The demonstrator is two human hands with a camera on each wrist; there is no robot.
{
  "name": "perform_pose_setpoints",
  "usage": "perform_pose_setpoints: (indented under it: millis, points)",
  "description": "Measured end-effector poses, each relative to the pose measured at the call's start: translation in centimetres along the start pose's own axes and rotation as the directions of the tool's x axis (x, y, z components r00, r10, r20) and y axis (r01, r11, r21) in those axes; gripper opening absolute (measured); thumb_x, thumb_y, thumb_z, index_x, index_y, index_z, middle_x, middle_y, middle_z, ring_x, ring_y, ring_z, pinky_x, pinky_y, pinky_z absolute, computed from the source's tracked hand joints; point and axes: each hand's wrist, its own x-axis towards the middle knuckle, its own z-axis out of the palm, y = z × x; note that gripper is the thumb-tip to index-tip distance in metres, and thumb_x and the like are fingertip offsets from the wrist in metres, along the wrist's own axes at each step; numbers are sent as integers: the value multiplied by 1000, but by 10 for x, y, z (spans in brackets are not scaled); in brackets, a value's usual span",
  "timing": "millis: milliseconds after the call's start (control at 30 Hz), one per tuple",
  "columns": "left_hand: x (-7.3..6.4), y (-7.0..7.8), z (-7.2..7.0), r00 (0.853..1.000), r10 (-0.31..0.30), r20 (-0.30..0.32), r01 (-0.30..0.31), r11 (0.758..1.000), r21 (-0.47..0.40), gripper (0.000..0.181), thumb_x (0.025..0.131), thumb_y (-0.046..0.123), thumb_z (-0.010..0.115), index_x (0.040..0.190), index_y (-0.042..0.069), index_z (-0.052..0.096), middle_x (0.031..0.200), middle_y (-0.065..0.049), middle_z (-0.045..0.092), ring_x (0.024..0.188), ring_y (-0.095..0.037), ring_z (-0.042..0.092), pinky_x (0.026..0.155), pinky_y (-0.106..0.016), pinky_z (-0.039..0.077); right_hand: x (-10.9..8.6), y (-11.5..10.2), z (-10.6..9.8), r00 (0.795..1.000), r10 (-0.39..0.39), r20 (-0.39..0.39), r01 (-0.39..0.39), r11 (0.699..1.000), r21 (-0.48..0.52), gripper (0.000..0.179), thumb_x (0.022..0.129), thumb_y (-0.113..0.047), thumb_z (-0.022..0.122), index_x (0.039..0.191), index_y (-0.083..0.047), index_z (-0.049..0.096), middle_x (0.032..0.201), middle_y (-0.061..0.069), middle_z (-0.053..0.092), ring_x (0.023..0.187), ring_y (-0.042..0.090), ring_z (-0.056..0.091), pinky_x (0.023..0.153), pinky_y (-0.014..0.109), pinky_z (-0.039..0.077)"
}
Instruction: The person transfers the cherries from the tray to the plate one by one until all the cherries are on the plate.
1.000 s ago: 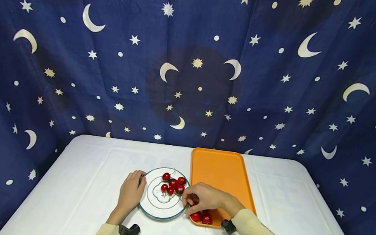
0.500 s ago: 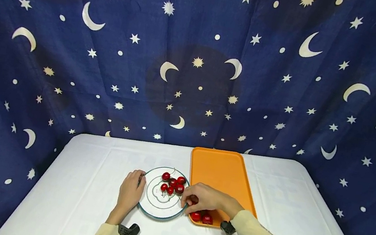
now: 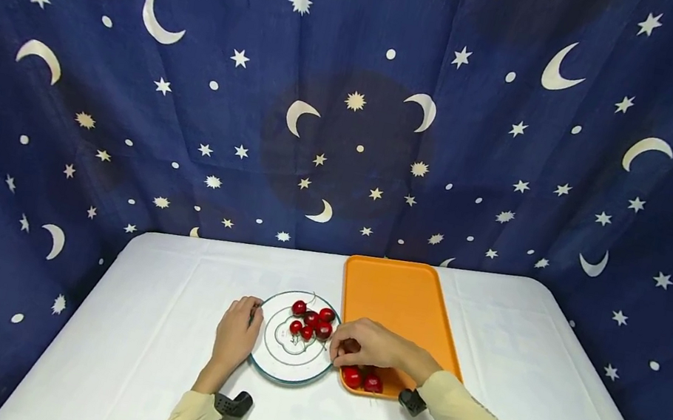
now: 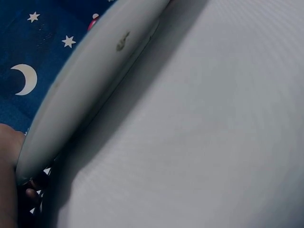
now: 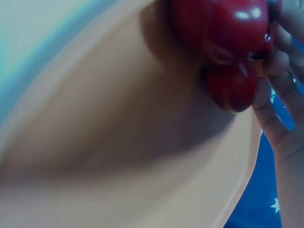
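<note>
My left hand holds the left rim of a white plate with a dark green edge. In the left wrist view the plate's pale side runs between thumb and fingers. Several red radishes with thin roots lie on the plate. To its right, my right hand bends its fingers over the near left corner of an orange tray. Two radishes show on the tray in front of the hand. In the right wrist view the fingertips meet a dark radish, partly hidden behind nearer radishes.
A white cloth covers the table. Behind it hangs a dark blue curtain with moons and stars. The plate's right rim and the tray's left edge lie side by side. Each wrist carries a black camera.
The head view has tilted slightly down. My right thumb has drawn up a little toward the fingers. The left hand, plate and tray keep their places.
</note>
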Motion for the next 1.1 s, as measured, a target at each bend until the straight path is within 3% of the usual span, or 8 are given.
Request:
perform_pose_setpoints:
  millis: [167,400,800,1100]
  points:
    - [1,2,-2,1000,-11,10,11,1000,3,26,102,18,54,115,2,69,105,-13,72,105,-31,65,92,-51,52,-3,2,-6,1000,6,-25,-6,1000,10,5,95,-26,73,96,-21,74,87,-12,69,77,-7,53,74,14,51]
    - [0,0,-1,1000,-12,11,12,1000,0,26,103,18,53,115,2,69,106,-14,72,104,-31,65,92,-50,52,-5,6,-17,995,69,-78,-72,997,-26,5,96,-28,72,97,-24,74,89,-16,69,78,-4,54,76,16,51]
    - [0,0,1,1000,-10,10,10,1000,-12,25,103,18,54,114,3,69,106,-13,72,105,-31,65,93,-50,52,-3,7,-40,978,55,-203,-71,995,-70,6,93,-26,76,97,-21,74,87,-13,70,76,-1,54,73,26,55]
    - [1,1,1,1000,-13,11,13,1000,-9,25,103,18,53,115,2,69,107,-13,72,105,-30,64,94,-50,51,3,10,-34,960,94,-265,-119,990,-77,5,93,-25,76,94,-21,74,84,-12,72,71,-1,52,68,16,46]
